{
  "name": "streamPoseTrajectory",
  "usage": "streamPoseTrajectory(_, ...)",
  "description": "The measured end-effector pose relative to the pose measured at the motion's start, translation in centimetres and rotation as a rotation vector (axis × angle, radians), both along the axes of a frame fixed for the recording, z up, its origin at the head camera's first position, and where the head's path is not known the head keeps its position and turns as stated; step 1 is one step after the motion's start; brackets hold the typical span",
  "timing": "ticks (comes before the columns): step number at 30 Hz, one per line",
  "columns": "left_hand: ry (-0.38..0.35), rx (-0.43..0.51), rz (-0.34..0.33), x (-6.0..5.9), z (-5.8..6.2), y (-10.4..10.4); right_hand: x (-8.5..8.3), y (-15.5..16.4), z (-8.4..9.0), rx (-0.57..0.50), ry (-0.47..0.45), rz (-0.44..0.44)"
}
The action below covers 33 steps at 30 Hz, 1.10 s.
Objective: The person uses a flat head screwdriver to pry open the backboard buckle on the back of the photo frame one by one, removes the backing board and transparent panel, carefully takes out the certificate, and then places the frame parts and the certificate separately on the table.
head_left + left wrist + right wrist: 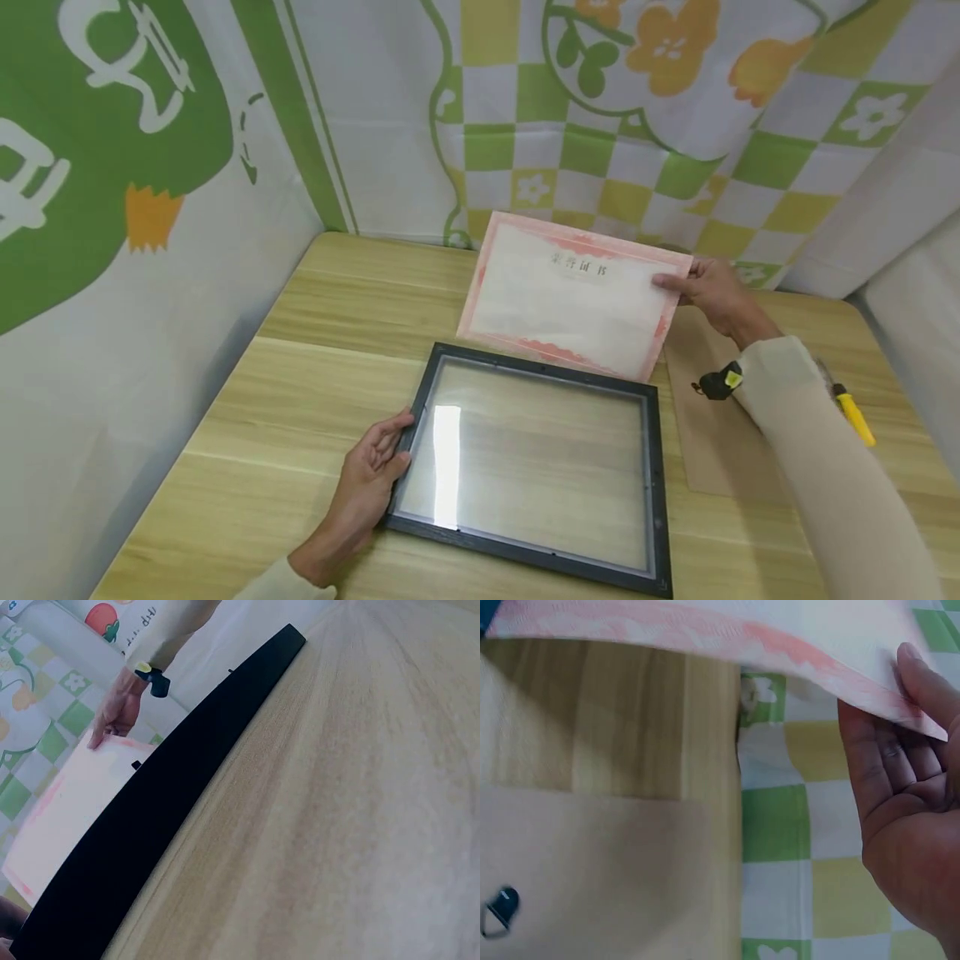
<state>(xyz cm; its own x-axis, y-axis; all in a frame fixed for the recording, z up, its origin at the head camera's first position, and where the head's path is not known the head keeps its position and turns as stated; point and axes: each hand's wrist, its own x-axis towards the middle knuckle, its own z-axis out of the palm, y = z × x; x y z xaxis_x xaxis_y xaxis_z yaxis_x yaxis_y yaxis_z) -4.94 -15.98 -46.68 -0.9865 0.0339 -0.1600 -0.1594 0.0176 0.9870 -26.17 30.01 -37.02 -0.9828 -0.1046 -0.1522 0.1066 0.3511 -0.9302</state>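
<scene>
A black picture frame (543, 372) with a clear pane lies on the wooden table. My left hand (367, 471) grips its left side, thumb on top of the border; in the left wrist view the dark side of the frame (165, 787) runs diagonally. Above the frame's far side, my right hand (720, 292) pinches a pink-bordered certificate (570, 292) by its upper right corner, holding it tilted. In the right wrist view the thumb of the right hand (915, 795) lies over the certificate (667, 622), with the other fingers beneath.
A brown backing board (712, 442) lies right of the frame, partly under my right arm. It bears a small dark hanger with a ring (502, 904). A tool with a yellow handle (855, 417) lies at the right. Patterned cloth (495, 150) hangs behind the table (300, 400).
</scene>
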Motion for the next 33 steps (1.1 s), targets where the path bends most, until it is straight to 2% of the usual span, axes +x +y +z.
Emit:
streamPoseTrajectory(9,-0.031,-0.009,0.002,0.1,-0.1,-0.1,0.6,0.0,-2.4,-0.083,-0.106,0.077)
streamPoseTrajectory(14,-0.01,-0.006,0.01,0.1,0.0,0.0,1.3,0.1,-4.0,-0.031,-0.183,0.153)
streamPoseTrajectory(20,0.015,0.008,0.012,0.1,0.0,0.0,1.9,-0.3,-5.4,0.033,-0.319,0.217)
streamPoseTrajectory(24,0.011,0.009,0.015,0.1,-0.1,0.0,2.0,-0.9,-5.7,0.117,-0.338,0.17)
streamPoseTrajectory(33,0.007,0.011,0.016,0.0,-0.2,0.2,1.6,-1.5,-5.8,0.298,-0.375,-0.114)
